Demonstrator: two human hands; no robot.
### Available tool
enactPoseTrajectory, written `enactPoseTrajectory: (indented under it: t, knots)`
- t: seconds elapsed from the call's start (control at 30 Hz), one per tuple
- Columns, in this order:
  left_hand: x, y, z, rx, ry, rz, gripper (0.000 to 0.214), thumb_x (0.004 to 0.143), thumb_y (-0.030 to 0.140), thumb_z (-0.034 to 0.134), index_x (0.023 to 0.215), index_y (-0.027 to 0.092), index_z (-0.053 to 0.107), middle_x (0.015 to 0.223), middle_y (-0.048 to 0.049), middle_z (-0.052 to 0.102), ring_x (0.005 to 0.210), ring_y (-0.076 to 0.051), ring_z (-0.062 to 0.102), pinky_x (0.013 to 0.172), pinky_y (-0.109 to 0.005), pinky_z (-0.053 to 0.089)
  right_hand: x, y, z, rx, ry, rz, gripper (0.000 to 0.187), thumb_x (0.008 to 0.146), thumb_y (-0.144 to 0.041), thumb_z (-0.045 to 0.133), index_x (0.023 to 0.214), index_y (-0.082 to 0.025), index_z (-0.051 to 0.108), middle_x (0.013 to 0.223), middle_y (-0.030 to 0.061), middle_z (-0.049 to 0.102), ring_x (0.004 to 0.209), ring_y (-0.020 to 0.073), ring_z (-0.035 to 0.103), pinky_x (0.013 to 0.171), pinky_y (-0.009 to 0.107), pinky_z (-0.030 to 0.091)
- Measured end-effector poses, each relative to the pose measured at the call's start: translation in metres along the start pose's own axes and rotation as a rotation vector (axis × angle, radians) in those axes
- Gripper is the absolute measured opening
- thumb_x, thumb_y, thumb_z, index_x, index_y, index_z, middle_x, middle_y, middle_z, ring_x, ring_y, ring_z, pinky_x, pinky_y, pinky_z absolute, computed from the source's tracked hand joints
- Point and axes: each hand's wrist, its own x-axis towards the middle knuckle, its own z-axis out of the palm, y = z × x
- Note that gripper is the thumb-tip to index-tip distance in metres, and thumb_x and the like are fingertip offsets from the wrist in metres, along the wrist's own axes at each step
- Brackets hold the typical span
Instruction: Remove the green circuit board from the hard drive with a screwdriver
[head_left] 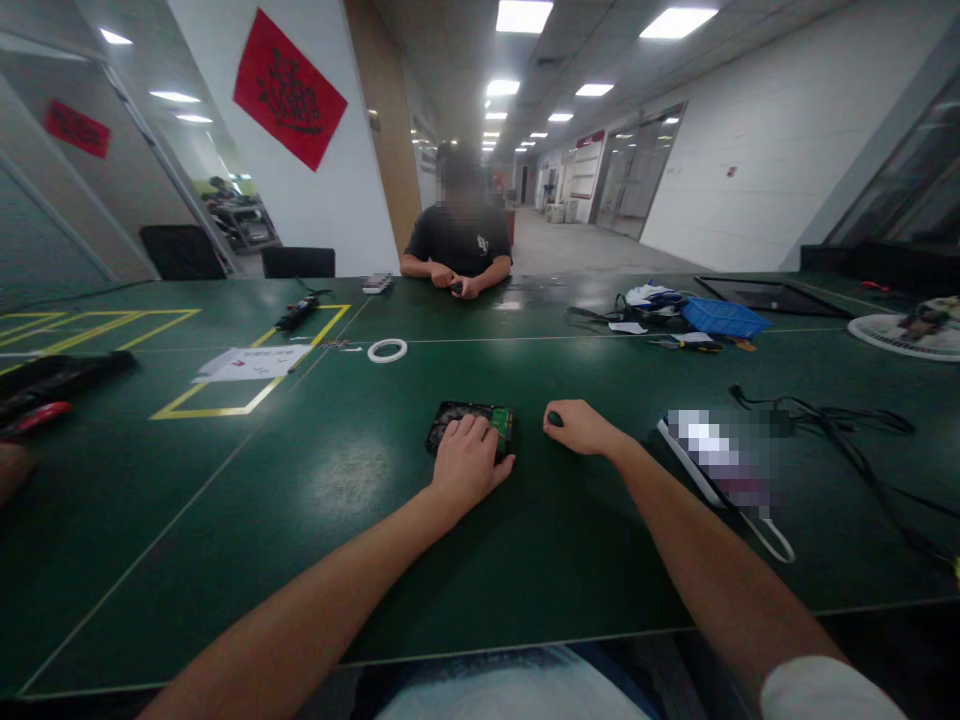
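Observation:
A hard drive (442, 422), black with a green circuit board showing at its right, lies flat on the green table (360, 590). My left hand (466, 455) rests on top of it, fingers stretched over the near and middle part and the thumb out to the right; this covers much of the drive. To the right and apart from the drive, my right hand (577, 428) is closed in a fist near the tabletop. A dark rounded handle end (555, 418) pokes out of that fist; the rest of the handled thing is hidden.
A phone-like device with a white cable (780, 545) lies right of my right forearm, near black cords (840, 425). Farther off are a white ring (388, 351), a paper sheet (251, 364) and a blue basket (724, 318). Across the table sits a person (457, 240).

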Motion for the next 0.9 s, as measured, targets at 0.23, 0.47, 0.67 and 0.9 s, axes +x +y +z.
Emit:
enactPoseTrajectory:
  t: [0.23,0.47,0.67,0.9]
  knots:
    - [-0.002,-0.01,0.0,-0.057,0.012,0.02,0.028,0.085,0.043,0.068,0.099,0.019,0.071,0.102,-0.0132,0.066,0.103,-0.034,0.056,0.088,-0.049,0.042,0.0,0.001,-0.002,-0.001,0.02,0.027,0.014,0.09,-0.028,0.061,0.091,-0.019,0.071,0.094,0.0076,0.073,0.088,0.0201,0.066,0.078,0.028,0.045]
    - [-0.006,-0.018,0.008,-0.225,0.057,0.005,0.03,0.084,0.038,0.069,0.109,0.022,0.072,0.11,-0.0082,0.069,0.105,-0.03,0.06,0.096,-0.049,0.04,-0.001,-0.004,-0.006,0.037,0.04,0.032,0.012,0.089,-0.027,0.063,0.089,-0.019,0.073,0.094,0.0068,0.073,0.085,0.0192,0.066,0.076,0.028,0.044]
    - [-0.008,-0.023,0.01,-0.267,0.063,0.023,0.034,0.083,0.04,0.071,0.112,0.023,0.072,0.113,-0.0071,0.07,0.104,-0.03,0.063,0.097,-0.05,0.04,0.001,-0.004,-0.003,0.044,0.085,0.07,0.01,0.087,-0.025,0.064,0.087,-0.018,0.071,0.091,0.007,0.072,0.083,0.0182,0.064,0.075,0.027,0.043]
    - [-0.008,-0.024,0.008,-0.259,0.058,0.016,0.035,0.083,0.041,0.07,0.114,0.023,0.072,0.115,-0.006,0.07,0.104,-0.028,0.064,0.098,-0.049,0.04,0.004,-0.004,0.0,0.064,0.149,0.085,0.005,0.083,-0.023,0.065,0.082,-0.019,0.068,0.085,0.0046,0.071,0.079,0.016,0.062,0.071,0.026,0.042]
